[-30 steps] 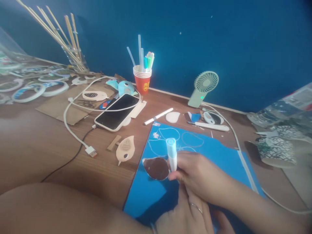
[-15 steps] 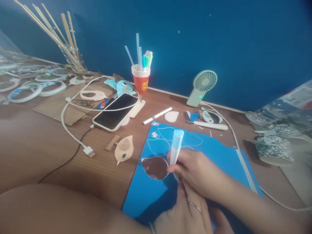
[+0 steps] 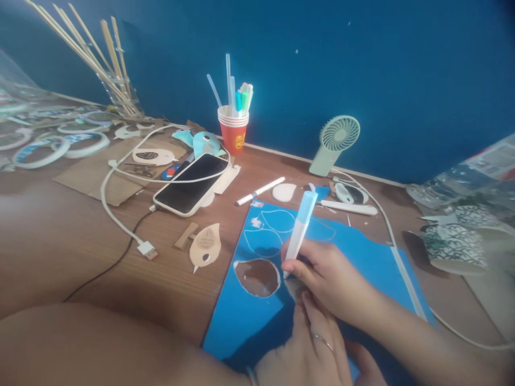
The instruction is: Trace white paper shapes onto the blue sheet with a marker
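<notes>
My right hand (image 3: 317,268) is closed around a white marker with a light-blue end (image 3: 300,228). The marker leans, its lower tip down at a blue sheet (image 3: 358,268). Just below the tip, a pale flat piece (image 3: 294,289) lies on the sheet, mostly covered by my hands. My left hand (image 3: 308,343), wearing a ring, reaches in from the lower left with its fingers stretched out, fingertips at that piece. A leaf-shaped cutout hole (image 3: 259,279) in the sheet shows the brown table. White leaf outlines (image 3: 263,242) are drawn above it.
Around the sheet lie a phone (image 3: 191,185), a cardboard bird (image 3: 205,246), a white pen (image 3: 260,191) and a white-handled knife (image 3: 350,207). Behind stand a red paper cup of pens (image 3: 233,134) and a small fan (image 3: 336,142). A white cable (image 3: 105,195) loops over the phone.
My right hand has shifted slightly right, and the marker's upper end has swung up and right. More of the pale piece shows beneath the marker. My left hand stays in place.
</notes>
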Demonstrator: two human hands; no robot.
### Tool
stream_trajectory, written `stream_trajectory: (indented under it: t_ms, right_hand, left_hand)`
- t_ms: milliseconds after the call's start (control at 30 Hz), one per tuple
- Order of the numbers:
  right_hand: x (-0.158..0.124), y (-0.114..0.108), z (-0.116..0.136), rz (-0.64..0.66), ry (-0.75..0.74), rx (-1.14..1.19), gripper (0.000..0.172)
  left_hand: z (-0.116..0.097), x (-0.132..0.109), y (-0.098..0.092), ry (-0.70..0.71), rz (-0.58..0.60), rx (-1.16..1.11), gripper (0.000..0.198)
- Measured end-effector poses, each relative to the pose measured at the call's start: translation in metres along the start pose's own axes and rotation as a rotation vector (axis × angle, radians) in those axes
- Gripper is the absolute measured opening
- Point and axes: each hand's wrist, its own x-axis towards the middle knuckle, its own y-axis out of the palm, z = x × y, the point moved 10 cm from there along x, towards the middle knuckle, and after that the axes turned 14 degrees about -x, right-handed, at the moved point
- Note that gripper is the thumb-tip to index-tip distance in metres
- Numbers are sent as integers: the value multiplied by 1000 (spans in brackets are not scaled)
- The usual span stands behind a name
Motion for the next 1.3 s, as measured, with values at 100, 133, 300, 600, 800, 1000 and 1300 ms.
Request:
stream_trajectory:
  t_ms: [100, 133, 300, 600, 800, 1000, 1300]
  right_hand:
    - [0, 1, 1, 8, -9, -4, 22]
    - [0, 1, 2, 14, -10, -5, 23]
    - [0, 0, 1, 11, 15, -30, 24]
    - [-3, -5, -6, -37, 60, -53, 24]
    - [-3, -3, -2, -35, 29, -27, 21]
    - [-7, -9, 4, -60, -20, -20, 20]
    - [-10, 2, 29, 92, -245, -2, 32]
  left_hand:
    - [-3, 1, -4, 49, 24, -20, 21]
    - [-5, 2, -6, 68, 29, -27, 21]
    - [-9, 3, -13, 122, 36, -54, 25]
    - [-3, 5, -16, 49, -26, -45, 27]
    - [-4, 5, -15, 77, 0, -20, 24]
    - [-8, 4, -17, 150, 49, -49, 26]
    - [-10, 2, -13, 137, 69, -95, 23]
